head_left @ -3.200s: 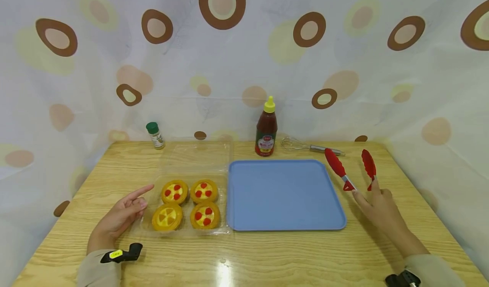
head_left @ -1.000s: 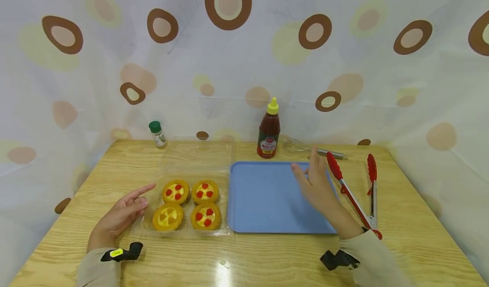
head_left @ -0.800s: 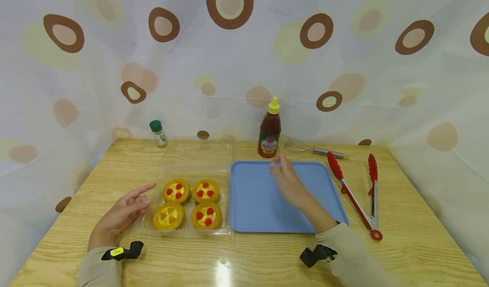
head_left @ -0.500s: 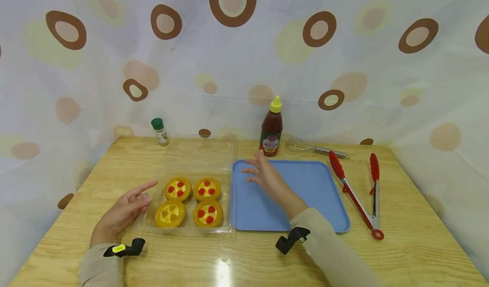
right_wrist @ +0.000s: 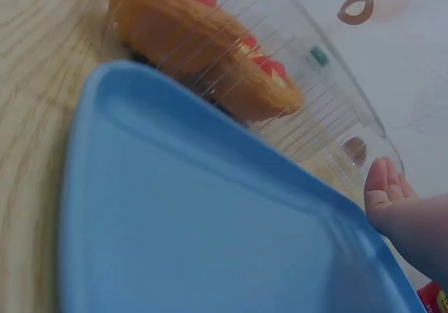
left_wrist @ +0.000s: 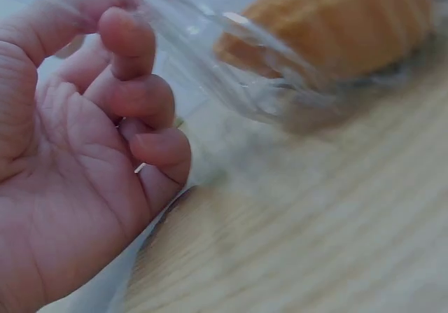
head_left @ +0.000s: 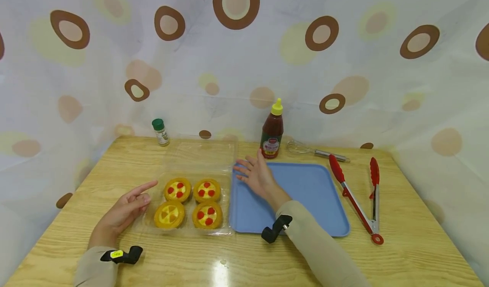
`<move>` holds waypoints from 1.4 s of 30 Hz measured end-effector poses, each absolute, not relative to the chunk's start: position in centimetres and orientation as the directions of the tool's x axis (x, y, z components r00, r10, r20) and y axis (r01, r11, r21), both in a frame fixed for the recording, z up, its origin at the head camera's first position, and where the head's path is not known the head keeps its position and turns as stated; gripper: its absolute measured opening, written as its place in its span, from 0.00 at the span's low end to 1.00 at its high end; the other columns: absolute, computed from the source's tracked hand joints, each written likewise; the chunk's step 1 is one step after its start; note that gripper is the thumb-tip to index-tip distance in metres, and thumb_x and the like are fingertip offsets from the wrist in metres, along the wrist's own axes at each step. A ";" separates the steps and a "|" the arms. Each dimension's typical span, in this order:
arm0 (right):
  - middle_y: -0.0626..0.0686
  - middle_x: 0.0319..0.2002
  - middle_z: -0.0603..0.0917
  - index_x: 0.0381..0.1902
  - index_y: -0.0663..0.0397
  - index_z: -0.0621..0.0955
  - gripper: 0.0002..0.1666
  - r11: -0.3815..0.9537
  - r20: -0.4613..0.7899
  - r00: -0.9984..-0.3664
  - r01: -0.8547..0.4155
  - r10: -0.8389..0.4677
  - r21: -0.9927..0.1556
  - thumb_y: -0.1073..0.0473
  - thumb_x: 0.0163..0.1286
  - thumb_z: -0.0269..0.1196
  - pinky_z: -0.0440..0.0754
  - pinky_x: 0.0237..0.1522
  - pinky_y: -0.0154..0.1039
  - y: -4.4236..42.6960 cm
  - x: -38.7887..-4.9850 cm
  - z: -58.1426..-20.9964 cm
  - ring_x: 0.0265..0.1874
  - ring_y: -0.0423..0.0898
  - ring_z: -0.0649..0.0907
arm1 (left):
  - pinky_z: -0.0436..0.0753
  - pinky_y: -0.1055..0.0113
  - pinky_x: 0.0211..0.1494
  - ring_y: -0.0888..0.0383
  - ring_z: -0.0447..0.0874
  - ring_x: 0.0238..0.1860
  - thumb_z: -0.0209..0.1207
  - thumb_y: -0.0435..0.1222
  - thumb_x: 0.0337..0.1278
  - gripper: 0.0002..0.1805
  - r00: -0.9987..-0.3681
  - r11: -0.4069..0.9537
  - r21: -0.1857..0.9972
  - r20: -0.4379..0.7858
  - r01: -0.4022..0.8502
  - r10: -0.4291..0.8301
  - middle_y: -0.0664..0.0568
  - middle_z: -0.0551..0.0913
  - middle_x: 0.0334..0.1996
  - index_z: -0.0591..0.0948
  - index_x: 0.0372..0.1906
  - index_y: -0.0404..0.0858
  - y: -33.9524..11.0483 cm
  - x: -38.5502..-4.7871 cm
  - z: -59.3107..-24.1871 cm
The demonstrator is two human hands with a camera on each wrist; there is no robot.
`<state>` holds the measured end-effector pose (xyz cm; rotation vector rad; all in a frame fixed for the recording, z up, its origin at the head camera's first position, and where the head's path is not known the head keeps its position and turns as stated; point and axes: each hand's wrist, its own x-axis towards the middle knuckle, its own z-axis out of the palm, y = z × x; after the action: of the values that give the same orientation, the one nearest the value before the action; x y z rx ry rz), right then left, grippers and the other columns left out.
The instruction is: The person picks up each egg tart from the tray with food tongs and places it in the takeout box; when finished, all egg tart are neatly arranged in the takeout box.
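A clear plastic clamshell container (head_left: 225, 231) lies with its lid (head_left: 200, 153) folded back. Several tarts sit inside, including a front-left tart (head_left: 169, 215) with orange wedges and a front-right tart (head_left: 207, 215) with red pieces. My left hand (head_left: 124, 212) pinches the container's left rim, index finger stretched along it; the other fingers (left_wrist: 143, 101) curl in the left wrist view. Over the back-left corner of a blue tray (head_left: 294, 202), my right hand (head_left: 257, 176) hovers with fingers spread and nothing held, pointing toward the container.
Red-tipped tongs (head_left: 357, 206) lie spread right of the tray. Behind it stand a sauce bottle (head_left: 272, 134) with a yellow nozzle and a whisk (head_left: 317, 151) lying flat. A green-capped spice jar (head_left: 160, 132) stands at the back left.
My right hand has left the tongs, which lie on the table, and moved left across the tray to its back-left corner, turning palm inward. The left hand keeps its place.
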<state>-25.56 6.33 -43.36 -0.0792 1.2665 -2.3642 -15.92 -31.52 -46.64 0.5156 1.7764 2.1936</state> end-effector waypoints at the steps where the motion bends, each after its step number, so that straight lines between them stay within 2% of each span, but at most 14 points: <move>1: 0.63 0.71 0.53 0.74 0.60 0.37 0.52 -0.483 -0.166 -0.896 0.368 -0.411 -0.794 0.29 0.71 0.35 0.63 0.59 0.49 6.3 -25.6 -43.3 0.68 0.60 0.59 | 0.72 0.76 0.35 0.68 0.71 0.29 0.41 0.25 0.70 0.27 -0.902 -0.206 0.978 0.101 0.013 0.420 0.62 0.73 0.25 0.74 0.62 0.54 -31.4 -15.8 -46.6; 7: 0.64 0.71 0.55 0.74 0.61 0.40 0.53 -0.526 -0.183 -0.904 0.379 -0.386 -0.761 0.27 0.69 0.35 0.65 0.55 0.45 6.5 -26.1 -42.6 0.67 0.58 0.60 | 0.73 0.76 0.33 0.67 0.70 0.29 0.42 0.26 0.70 0.25 -0.898 -0.190 0.982 0.085 0.001 0.431 0.62 0.73 0.27 0.73 0.63 0.53 -31.1 -16.0 -46.1; 11: 0.64 0.70 0.53 0.74 0.63 0.43 0.54 -0.537 -0.182 -0.901 0.387 -0.395 -0.750 0.26 0.69 0.34 0.67 0.51 0.42 6.5 -26.3 -42.1 0.61 0.53 0.64 | 0.74 0.76 0.34 0.67 0.71 0.29 0.43 0.26 0.70 0.25 -0.888 -0.183 0.983 0.067 -0.020 0.454 0.62 0.73 0.27 0.73 0.63 0.53 -31.0 -16.2 -45.8; 15: 0.59 0.57 0.65 0.73 0.62 0.52 0.54 -0.535 -0.140 -0.901 0.363 -0.411 -0.763 0.25 0.67 0.33 0.68 0.46 0.40 6.3 -26.5 -41.7 0.49 0.48 0.69 | 0.74 0.76 0.34 0.67 0.72 0.29 0.44 0.26 0.70 0.25 -0.883 -0.162 0.987 0.058 -0.021 0.466 0.62 0.74 0.27 0.73 0.62 0.54 -31.0 -16.5 -45.6; 18: 0.54 0.45 0.68 0.72 0.60 0.59 0.51 -0.524 -0.101 -0.906 0.325 -0.411 -0.787 0.25 0.68 0.32 0.67 0.43 0.40 6.2 -26.5 -41.2 0.43 0.47 0.70 | 0.74 0.76 0.33 0.67 0.72 0.29 0.44 0.26 0.70 0.25 -0.881 -0.147 0.989 0.051 -0.021 0.470 0.62 0.74 0.27 0.73 0.62 0.55 -31.0 -16.6 -45.5; 21: 0.52 0.41 0.71 0.70 0.60 0.62 0.49 -0.508 -0.074 -0.911 0.292 -0.405 -0.810 0.27 0.70 0.31 0.66 0.43 0.41 6.2 -26.3 -40.7 0.43 0.47 0.70 | 0.74 0.76 0.33 0.67 0.71 0.29 0.44 0.26 0.70 0.25 -0.881 -0.139 0.990 0.040 -0.030 0.472 0.62 0.74 0.27 0.73 0.62 0.55 -31.0 -16.6 -45.5; 25: 0.52 0.43 0.74 0.66 0.63 0.68 0.48 -0.497 -0.032 -0.921 0.238 -0.388 -0.835 0.28 0.71 0.32 0.63 0.46 0.45 6.1 -25.8 -39.8 0.46 0.48 0.70 | 0.72 0.76 0.33 0.67 0.71 0.29 0.42 0.27 0.71 0.25 -0.884 -0.120 0.992 0.020 -0.041 0.466 0.62 0.73 0.27 0.73 0.63 0.55 -31.3 -16.4 -45.4; 30: 0.57 0.51 0.72 0.63 0.65 0.71 0.47 -0.448 0.045 -0.909 0.160 -0.414 -0.880 0.31 0.73 0.31 0.58 0.57 0.54 5.9 -24.7 -38.7 0.51 0.52 0.68 | 0.70 0.73 0.34 0.65 0.68 0.29 0.39 0.28 0.73 0.25 -0.862 -0.130 0.989 0.012 -0.063 0.508 0.62 0.71 0.28 0.70 0.65 0.55 -32.1 -15.6 -45.1; 34: 0.57 0.53 0.72 0.63 0.71 0.68 0.47 -0.373 0.074 -0.905 0.097 -0.418 -0.923 0.34 0.75 0.28 0.57 0.62 0.56 6.1 -23.7 -38.2 0.53 0.51 0.68 | 0.65 0.64 0.35 0.57 0.63 0.30 0.30 0.28 0.74 0.28 -0.781 -0.199 0.978 0.078 -0.060 0.619 0.58 0.70 0.31 0.60 0.72 0.50 -32.6 -15.3 -44.7; 37: 0.56 0.54 0.73 0.62 0.76 0.67 0.47 -0.313 0.086 -0.907 0.053 -0.412 -0.948 0.36 0.75 0.27 0.60 0.62 0.54 6.5 -22.6 -38.1 0.52 0.50 0.69 | 0.60 0.60 0.36 0.56 0.64 0.32 0.21 0.30 0.74 0.28 -0.711 -0.232 0.970 0.110 -0.078 0.695 0.55 0.72 0.35 0.50 0.75 0.49 -33.0 -15.2 -44.1; 39: 0.58 0.56 0.73 0.61 0.78 0.67 0.49 -0.258 0.095 -0.902 0.019 -0.421 -0.966 0.35 0.75 0.28 0.62 0.62 0.53 6.7 -21.9 -38.3 0.52 0.49 0.69 | 0.57 0.59 0.37 0.57 0.66 0.34 0.17 0.35 0.74 0.28 -0.685 -0.232 0.967 0.101 -0.101 0.722 0.54 0.73 0.38 0.46 0.76 0.51 -33.2 -14.8 -43.5; 42: 0.63 0.60 0.71 0.60 0.77 0.68 0.53 -0.153 0.116 -0.881 -0.050 -0.458 -0.987 0.29 0.71 0.33 0.62 0.63 0.52 7.0 -20.8 -38.7 0.55 0.49 0.68 | 0.56 0.58 0.38 0.60 0.70 0.37 0.13 0.43 0.73 0.28 -0.672 -0.191 0.971 0.044 -0.147 0.739 0.53 0.76 0.43 0.45 0.75 0.59 -33.7 -14.0 -42.6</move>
<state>-20.76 7.03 -38.69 -0.5782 1.8379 -2.1165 -13.97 -33.67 -42.57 0.7031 1.4762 1.9180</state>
